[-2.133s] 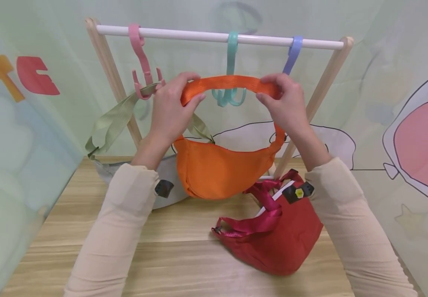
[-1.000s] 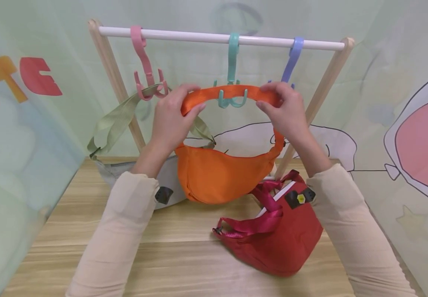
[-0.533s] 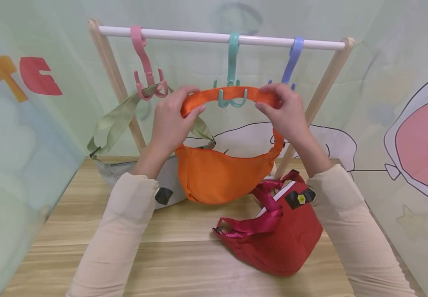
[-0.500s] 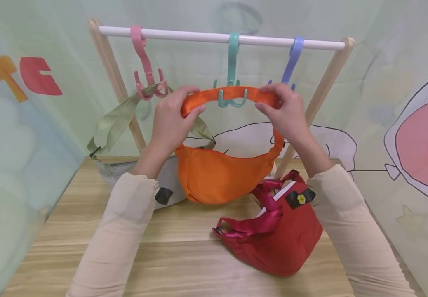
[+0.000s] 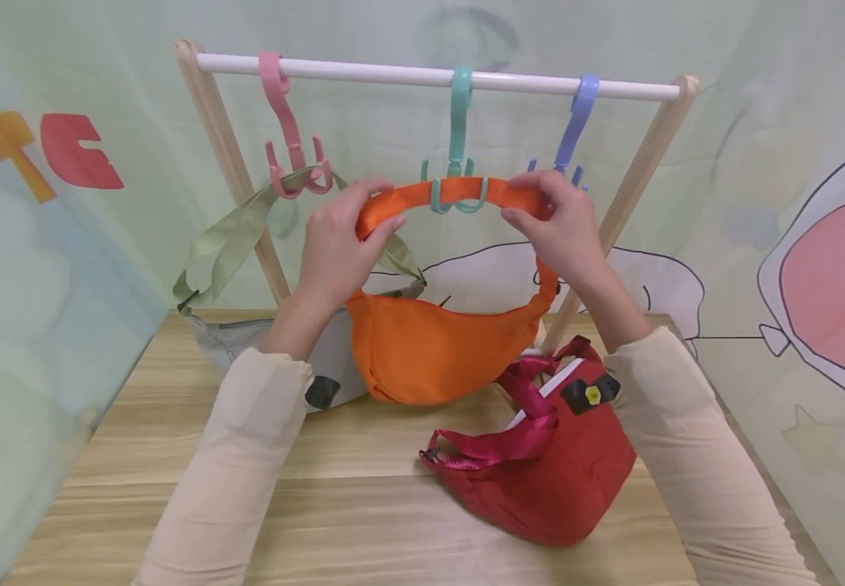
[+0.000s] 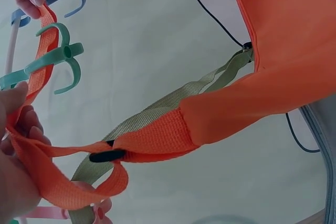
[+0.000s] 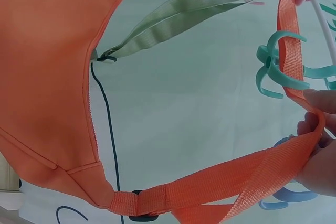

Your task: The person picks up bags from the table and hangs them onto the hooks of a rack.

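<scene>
An orange crossbody bag (image 5: 444, 350) hangs from its orange strap (image 5: 411, 195), stretched between both hands. On the strap's left side my left hand (image 5: 338, 244) pinches it between thumb and fingers. My right hand (image 5: 562, 224) grips the strap's right side the same way. Between the hands, the strap lies across the prongs of the teal hook (image 5: 459, 122), with front prongs showing before it. In the right wrist view, the teal hook (image 7: 270, 61) curves around the strap. A black slider (image 6: 107, 156) shows on the strap in the left wrist view.
A white bar (image 5: 371, 72) on wooden legs carries the pink hook (image 5: 283, 114) and blue hook (image 5: 576, 122). A grey bag (image 5: 342, 358) hangs by its green strap (image 5: 228, 236) from the pink hook. A red bag (image 5: 562, 472) lies on the wooden table (image 5: 349, 521).
Both hands have lowered the orange strap from in front of the teal hook's stem down onto its prongs, and the bag sank with it. In the last half second, the strap dropped slightly further.
</scene>
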Demonstrator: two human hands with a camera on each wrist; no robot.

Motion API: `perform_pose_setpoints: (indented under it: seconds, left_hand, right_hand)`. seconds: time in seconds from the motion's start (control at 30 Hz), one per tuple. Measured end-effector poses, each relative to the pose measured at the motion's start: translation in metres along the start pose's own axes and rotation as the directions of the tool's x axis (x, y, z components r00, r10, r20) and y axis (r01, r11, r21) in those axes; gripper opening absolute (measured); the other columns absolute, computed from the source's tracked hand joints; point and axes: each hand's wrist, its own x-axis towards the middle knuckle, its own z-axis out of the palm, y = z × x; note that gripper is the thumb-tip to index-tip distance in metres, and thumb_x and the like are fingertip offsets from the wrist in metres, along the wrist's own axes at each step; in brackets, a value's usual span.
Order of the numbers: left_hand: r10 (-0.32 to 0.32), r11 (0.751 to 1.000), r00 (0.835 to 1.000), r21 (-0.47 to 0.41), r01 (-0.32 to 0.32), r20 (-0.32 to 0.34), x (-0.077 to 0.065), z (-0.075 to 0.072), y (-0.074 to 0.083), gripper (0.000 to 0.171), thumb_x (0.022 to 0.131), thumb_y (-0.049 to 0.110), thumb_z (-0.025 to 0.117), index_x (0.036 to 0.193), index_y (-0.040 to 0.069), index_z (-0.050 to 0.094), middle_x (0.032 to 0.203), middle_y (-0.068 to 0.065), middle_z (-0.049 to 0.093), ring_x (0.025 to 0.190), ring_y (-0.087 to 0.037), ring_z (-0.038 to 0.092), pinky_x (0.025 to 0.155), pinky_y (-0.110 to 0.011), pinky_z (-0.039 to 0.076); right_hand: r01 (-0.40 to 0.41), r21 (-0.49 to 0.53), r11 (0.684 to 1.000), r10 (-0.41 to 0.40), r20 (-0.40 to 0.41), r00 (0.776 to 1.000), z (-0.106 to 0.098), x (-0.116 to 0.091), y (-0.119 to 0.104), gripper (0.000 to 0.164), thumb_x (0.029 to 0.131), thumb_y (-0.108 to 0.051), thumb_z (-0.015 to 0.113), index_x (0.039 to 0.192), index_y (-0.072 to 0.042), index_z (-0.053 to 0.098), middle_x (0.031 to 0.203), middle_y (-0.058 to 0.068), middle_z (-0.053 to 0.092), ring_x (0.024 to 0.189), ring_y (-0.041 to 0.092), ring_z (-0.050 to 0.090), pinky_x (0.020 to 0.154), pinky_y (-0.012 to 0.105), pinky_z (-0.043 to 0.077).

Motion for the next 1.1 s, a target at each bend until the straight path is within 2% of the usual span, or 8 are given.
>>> perform_pose_setpoints:
  seconds: [0.3, 0.73, 1.1]
  left_hand:
    - [0.021, 1.0, 1.0, -0.01, -0.021, -0.007, -0.004, 0.001, -0.001, 0.037, 0.083, 0.016, 0.068, 0.113, -0.002, 0.059, 0.1, -0.014, 0.062, 0.078, -0.024, 0.053, 0.066, -0.032, 0.042]
    - [0.02, 1.0, 1.0, -0.02, -0.02, -0.011, -0.01, 0.003, -0.004, 0.035, 0.082, 0.014, 0.069, 0.112, -0.001, 0.06, 0.098, -0.014, 0.063, 0.076, -0.025, 0.052, 0.064, -0.033, 0.041]
    - [0.005, 1.0, 1.0, -0.005, -0.005, -0.016, -0.013, 0.006, -0.006, 0.036, 0.082, 0.016, 0.069, 0.113, 0.0, 0.059, 0.102, -0.013, 0.063, 0.079, -0.025, 0.053, 0.066, -0.033, 0.043]
  right_hand:
    - [-0.008, 0.001, 1.0, 0.008, 0.008, 1.0, 0.003, 0.001, 0.003, 0.033, 0.086, -0.012, 0.063, 0.118, -0.005, 0.058, 0.112, 0.008, 0.053, 0.095, 0.021, 0.048, 0.08, 0.03, 0.045]
    - [-0.008, -0.002, 1.0, 0.008, 0.029, 1.0, 0.004, -0.002, 0.005, 0.035, 0.086, -0.013, 0.063, 0.12, -0.005, 0.056, 0.112, 0.01, 0.053, 0.097, 0.022, 0.048, 0.079, 0.031, 0.047]
    - [0.001, -0.002, 1.0, -0.001, 0.07, 0.998, 0.004, -0.004, 0.008, 0.039, 0.085, -0.01, 0.065, 0.122, -0.007, 0.054, 0.101, 0.011, 0.054, 0.088, 0.021, 0.049, 0.071, 0.029, 0.045]
